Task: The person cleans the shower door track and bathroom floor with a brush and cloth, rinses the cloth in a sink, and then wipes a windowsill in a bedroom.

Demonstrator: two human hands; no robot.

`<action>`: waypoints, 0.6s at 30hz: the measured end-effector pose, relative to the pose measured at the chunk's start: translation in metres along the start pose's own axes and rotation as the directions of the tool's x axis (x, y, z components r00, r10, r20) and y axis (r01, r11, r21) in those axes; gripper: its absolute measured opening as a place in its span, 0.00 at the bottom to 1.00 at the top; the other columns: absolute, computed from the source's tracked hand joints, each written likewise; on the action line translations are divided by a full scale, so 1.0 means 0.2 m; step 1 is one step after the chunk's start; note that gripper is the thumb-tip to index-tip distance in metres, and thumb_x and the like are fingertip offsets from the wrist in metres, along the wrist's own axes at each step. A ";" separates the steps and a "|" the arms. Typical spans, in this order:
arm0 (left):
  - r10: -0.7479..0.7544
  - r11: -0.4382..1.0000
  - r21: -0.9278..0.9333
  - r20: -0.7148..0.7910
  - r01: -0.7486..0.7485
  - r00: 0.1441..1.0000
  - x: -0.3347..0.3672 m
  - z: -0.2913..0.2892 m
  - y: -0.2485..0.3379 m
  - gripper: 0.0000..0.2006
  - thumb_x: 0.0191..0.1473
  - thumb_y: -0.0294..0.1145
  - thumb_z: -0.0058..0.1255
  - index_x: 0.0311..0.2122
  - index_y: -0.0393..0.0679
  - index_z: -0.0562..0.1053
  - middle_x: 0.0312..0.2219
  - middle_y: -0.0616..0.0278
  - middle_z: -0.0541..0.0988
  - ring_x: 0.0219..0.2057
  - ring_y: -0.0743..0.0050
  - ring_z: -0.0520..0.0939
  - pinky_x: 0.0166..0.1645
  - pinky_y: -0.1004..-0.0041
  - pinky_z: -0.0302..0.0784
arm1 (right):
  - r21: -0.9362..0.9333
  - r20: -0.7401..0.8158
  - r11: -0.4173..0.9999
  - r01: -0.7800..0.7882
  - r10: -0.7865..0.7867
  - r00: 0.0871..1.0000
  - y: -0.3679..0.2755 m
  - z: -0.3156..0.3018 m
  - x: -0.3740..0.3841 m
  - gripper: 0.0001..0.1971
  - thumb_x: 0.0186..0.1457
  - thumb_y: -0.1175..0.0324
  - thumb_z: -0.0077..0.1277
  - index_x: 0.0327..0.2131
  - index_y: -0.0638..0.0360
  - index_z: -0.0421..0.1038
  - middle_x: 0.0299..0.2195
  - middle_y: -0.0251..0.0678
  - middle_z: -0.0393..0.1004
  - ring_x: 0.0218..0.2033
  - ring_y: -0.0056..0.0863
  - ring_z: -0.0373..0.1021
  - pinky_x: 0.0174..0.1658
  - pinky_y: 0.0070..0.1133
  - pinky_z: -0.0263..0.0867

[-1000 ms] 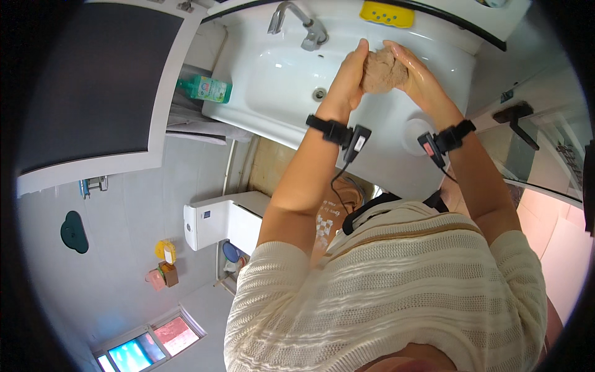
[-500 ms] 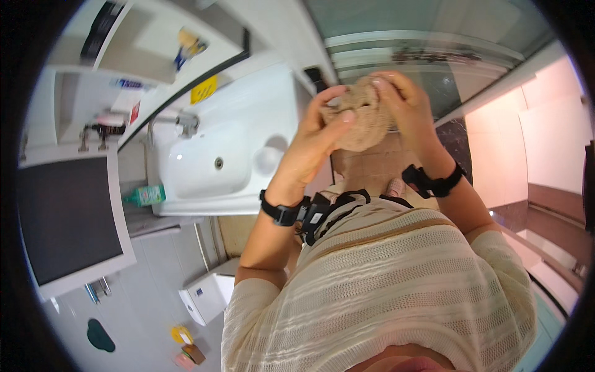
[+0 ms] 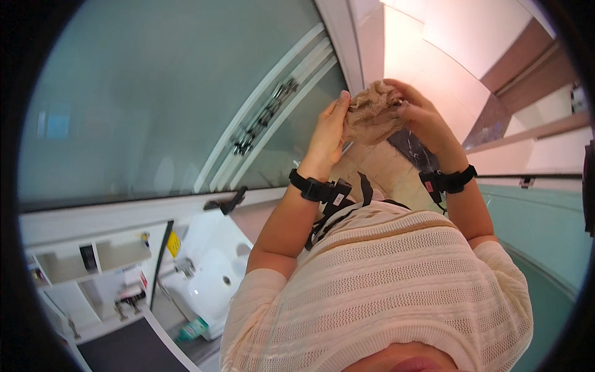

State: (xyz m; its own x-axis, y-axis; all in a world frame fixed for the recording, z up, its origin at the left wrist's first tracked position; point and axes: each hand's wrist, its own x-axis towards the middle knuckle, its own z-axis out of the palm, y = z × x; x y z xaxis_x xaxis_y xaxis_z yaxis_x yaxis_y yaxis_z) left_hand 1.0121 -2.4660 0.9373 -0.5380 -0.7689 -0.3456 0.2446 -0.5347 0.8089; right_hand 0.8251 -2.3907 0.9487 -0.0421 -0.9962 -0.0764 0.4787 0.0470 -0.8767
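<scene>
A bunched tan terry cloth is between my two hands, out in front of my body. My left hand grips its left side, thumb up along the edge. On the opposite side, my right hand has its fingers curled over the cloth's right end. Folds hide parts of the fingers on both hands. Each wrist wears a black strap with a small box.
Frosted sliding glass doors with a metal rail stand to my left. At the lower left are a white washbasin, a yellow sponge-like thing, a green bottle and an open wall cabinet. A doorway with pale tiled floor lies ahead right.
My body has turned right, so the basin has slid to the lower left and the doorway shows ahead. The cloth stays in both hands and looks more crumpled.
</scene>
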 end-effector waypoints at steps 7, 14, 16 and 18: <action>-0.103 0.929 0.367 0.151 0.041 0.983 0.17 0.09 -0.01 0.24 0.54 0.51 0.48 0.42 0.37 0.71 0.36 0.61 0.76 0.37 0.78 0.75 0.41 0.77 0.71 | -0.283 -0.233 0.956 -0.079 0.011 0.972 0.08 -0.10 -0.10 0.13 0.49 0.70 0.53 0.39 0.60 0.66 0.32 0.28 0.68 0.35 0.15 0.64 0.39 0.14 0.61; -0.192 0.805 0.580 0.454 -0.125 0.870 0.34 0.21 -0.09 0.22 0.51 0.44 0.54 0.43 0.35 0.71 0.34 0.63 0.76 0.34 0.79 0.74 0.38 0.78 0.71 | -0.077 -0.540 0.985 0.154 -0.171 0.824 0.05 -0.28 -0.19 0.06 0.49 0.74 0.48 0.32 0.60 0.66 0.27 0.27 0.66 0.29 0.13 0.62 0.32 0.13 0.60; -0.219 0.707 0.670 0.514 -0.228 0.830 0.42 0.24 -0.14 0.21 0.49 0.43 0.55 0.42 0.34 0.72 0.32 0.64 0.77 0.32 0.79 0.75 0.37 0.78 0.71 | -0.052 -0.566 0.985 0.165 -0.166 0.807 0.01 -0.33 -0.19 0.06 0.49 0.74 0.47 0.34 0.60 0.66 0.28 0.27 0.66 0.30 0.14 0.63 0.33 0.13 0.60; -0.344 0.652 0.737 0.495 -0.177 0.798 0.52 0.27 -0.19 0.20 0.48 0.41 0.56 0.42 0.36 0.72 0.30 0.63 0.77 0.31 0.79 0.75 0.36 0.77 0.71 | -0.095 -0.578 0.976 0.194 -0.213 0.788 -0.01 -0.43 -0.17 0.08 0.50 0.74 0.47 0.35 0.60 0.65 0.28 0.28 0.67 0.30 0.14 0.64 0.34 0.13 0.60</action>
State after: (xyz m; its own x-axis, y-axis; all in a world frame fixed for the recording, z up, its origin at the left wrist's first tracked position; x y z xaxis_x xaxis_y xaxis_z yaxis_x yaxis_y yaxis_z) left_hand 0.9033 -2.5072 0.8964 -0.9129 -0.2557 -0.3182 -0.3402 0.0458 0.9393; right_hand 0.7499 -2.3506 0.9127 -0.6422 -0.7520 -0.1484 0.3762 -0.1405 -0.9158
